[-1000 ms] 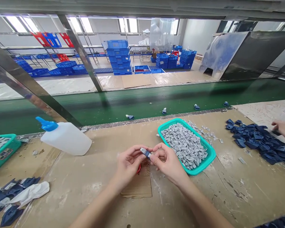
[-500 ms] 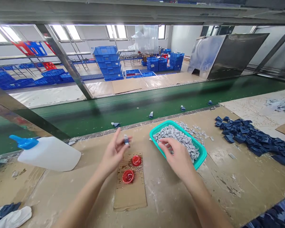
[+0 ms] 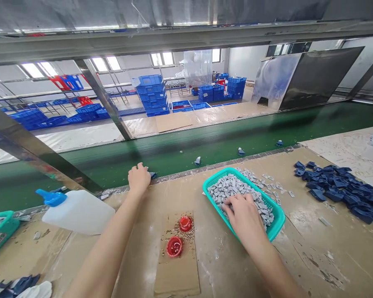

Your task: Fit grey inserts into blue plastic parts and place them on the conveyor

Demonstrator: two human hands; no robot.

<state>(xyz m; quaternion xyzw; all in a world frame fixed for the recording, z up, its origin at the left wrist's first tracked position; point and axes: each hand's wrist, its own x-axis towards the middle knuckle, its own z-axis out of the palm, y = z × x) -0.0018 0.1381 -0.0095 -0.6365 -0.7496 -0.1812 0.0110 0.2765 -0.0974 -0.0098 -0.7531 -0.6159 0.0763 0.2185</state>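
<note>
My left hand [image 3: 139,179] rests with curled fingers at the far edge of the wooden table, by the green belt. A small blue-and-grey piece [image 3: 153,175] lies just beyond its fingertips, and nothing shows in the hand. My right hand [image 3: 242,217] is down in a teal plastic basket [image 3: 276,216], fingers hidden among the small grey pieces [image 3: 230,190] heaped there. Between my hands, two red caps [image 3: 185,223] [image 3: 174,246] stand on a cardboard sheet [image 3: 177,273] scattered with brown granules.
A white plastic bottle [image 3: 77,213] with a blue nozzle lies left of the cardboard. Loose grey pieces [image 3: 267,182] and a pile of dark blue pieces [image 3: 338,186] lie to the right. Several small blue items ride the green conveyor belt [image 3: 180,153].
My left hand has moved forward to the belt edge, and the small piece is no longer between its fingers. My right hand has sunk deeper into the basket.
</note>
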